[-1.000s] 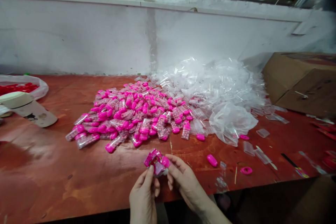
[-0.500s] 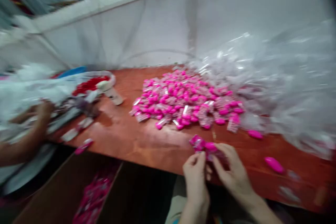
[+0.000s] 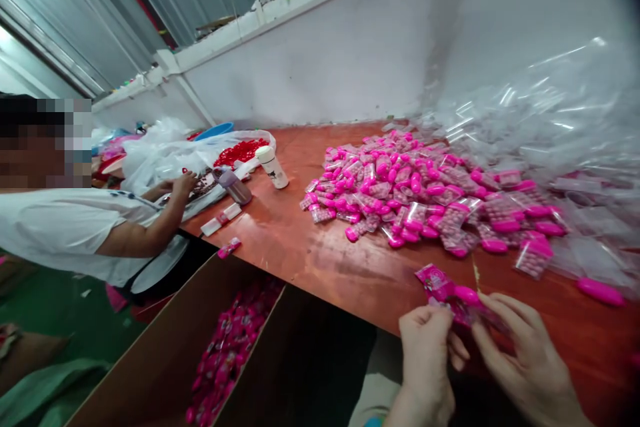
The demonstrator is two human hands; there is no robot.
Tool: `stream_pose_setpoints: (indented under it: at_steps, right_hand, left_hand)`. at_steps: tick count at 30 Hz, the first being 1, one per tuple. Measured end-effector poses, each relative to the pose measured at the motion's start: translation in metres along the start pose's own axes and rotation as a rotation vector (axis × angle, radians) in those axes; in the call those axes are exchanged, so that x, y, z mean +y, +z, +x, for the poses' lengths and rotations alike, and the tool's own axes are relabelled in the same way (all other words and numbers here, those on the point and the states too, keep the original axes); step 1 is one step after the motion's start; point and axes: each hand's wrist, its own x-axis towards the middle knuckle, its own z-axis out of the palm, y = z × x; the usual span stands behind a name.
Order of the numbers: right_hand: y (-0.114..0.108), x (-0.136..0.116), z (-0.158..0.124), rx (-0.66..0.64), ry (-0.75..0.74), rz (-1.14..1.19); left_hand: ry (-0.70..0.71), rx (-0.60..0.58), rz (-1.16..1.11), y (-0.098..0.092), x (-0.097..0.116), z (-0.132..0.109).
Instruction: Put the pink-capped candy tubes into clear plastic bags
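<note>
At the near table edge, my left hand (image 3: pixel 427 353) is closed in a pinch on a shiny pink printed packet (image 3: pixel 436 283). My right hand (image 3: pixel 527 350) has its fingers closed round a small clear container with a pink cap (image 3: pixel 466 295). The container meets the packet between the two hands; how far it sits inside is hidden by the fingers. Beyond them spreads a pile of small pink-capped containers (image 3: pixel 400 190) filled with pale pink beads or sweets. To the right of the pile lies one loose pink cap (image 3: pixel 600 291).
Clear plastic bags (image 3: pixel 555 107) heap up at right against the wall. Below the table's edge stands a cardboard box (image 3: pixel 150 353) with pink packets (image 3: pixel 230 347). At left, a co-worker (image 3: pixel 65 227) handles small items near a white bottle (image 3: pixel 273 167).
The view has swung left, bringing more of the co-worker into sight and shifting everything rightward in the picture. Both hands keep the packet and container between them.
</note>
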Motion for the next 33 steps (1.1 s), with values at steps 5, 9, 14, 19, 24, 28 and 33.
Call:
stream_pose_setpoints:
  at_steps: [5,9,14,19,24,28,33]
  right_hand:
    - [0.004,-0.012,0.014,0.061,0.058,0.045]
    - [0.013,-0.031,0.027,0.083,0.446,0.257]
    - [0.017,-0.042,0.031,0.172,0.714,0.615]
    - [0.017,-0.05,0.018,0.147,0.82,0.759]
    - [0.019,-0.048,0.01,0.116,0.816,0.724]
    - [0.015,-0.047,0.003,-0.017,0.712,0.703]
    - [-0.001,-0.05,-0.004,-0.11,0.643,0.65]
  left_hand:
    - [-0.01,-0.012,0.028,-0.004,0.003,0.0]
    - [0.014,0.017,0.031,-0.006,0.011,0.003]
    - [0.008,0.087,0.001,-0.012,0.014,0.019]
    - [-0.012,0.12,-0.023,-0.013,0.009,0.026]
    - [0.031,0.071,-0.025,-0.01,0.007,0.024]
    - [-0.005,-0.028,-0.008,-0.007,0.009,0.02]
    - [-0.138,-0.131,0.087,-0.005,0.003,0.019]
